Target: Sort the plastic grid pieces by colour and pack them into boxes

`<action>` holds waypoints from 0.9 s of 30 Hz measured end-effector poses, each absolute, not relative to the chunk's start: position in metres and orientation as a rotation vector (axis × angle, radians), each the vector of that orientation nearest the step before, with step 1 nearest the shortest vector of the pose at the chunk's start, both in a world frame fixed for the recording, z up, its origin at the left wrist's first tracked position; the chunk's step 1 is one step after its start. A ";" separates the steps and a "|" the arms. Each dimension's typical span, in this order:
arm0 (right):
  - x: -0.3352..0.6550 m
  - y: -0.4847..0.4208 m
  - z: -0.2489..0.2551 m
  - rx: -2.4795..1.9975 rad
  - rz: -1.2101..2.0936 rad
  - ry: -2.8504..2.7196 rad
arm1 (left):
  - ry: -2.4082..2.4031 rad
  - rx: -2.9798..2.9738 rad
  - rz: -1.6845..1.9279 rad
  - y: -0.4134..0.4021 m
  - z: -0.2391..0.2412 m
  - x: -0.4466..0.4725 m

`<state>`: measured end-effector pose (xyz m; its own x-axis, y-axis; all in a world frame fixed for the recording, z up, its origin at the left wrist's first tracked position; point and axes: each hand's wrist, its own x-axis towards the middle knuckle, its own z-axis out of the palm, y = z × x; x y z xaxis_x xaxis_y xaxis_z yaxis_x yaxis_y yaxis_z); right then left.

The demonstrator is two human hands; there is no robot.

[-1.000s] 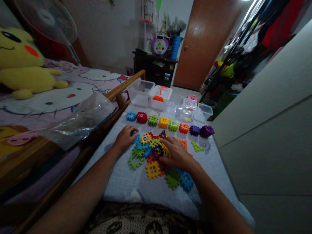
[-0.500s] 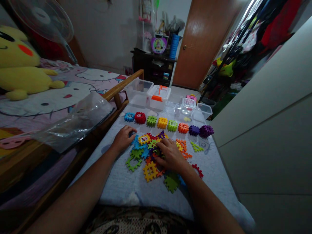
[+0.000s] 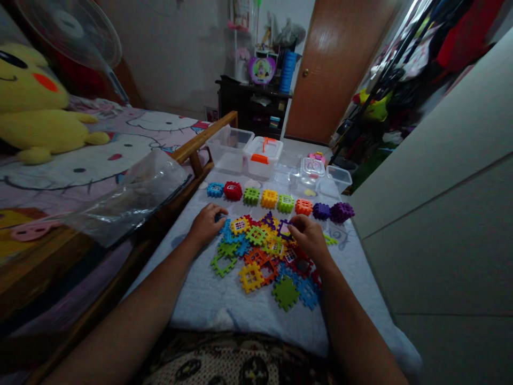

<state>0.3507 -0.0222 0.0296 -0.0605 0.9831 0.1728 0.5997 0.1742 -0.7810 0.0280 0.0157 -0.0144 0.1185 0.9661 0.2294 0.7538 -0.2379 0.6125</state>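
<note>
A heap of flat, toothed plastic tiles in many colours lies on a pale mat. My left hand rests at the heap's left edge, fingers curled over a blue tile. My right hand is at the heap's upper right, pinching a purple tile by its edge. Beyond the heap stands a row of several built cubes, from a blue cube on the left to a purple cube on the right.
Clear plastic boxes stand behind the cube row. A wooden bed rail and a clear plastic bag border the left. A yellow plush toy lies on the bed. A pale cabinet wall closes the right.
My right hand has moved from the middle of the heap up and to the right and now pinches a purple tile. The left hand has stayed put.
</note>
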 end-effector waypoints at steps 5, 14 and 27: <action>0.366 -0.014 0.019 -1.680 0.462 -1.897 | 1.681 2.055 0.870 0.017 -0.018 0.027; 0.360 -0.025 0.033 -1.371 0.576 -2.197 | 1.689 2.063 0.879 0.017 -0.018 0.026; 0.317 -0.067 0.056 -1.254 0.300 -2.683 | 1.700 2.044 0.900 0.013 -0.014 0.030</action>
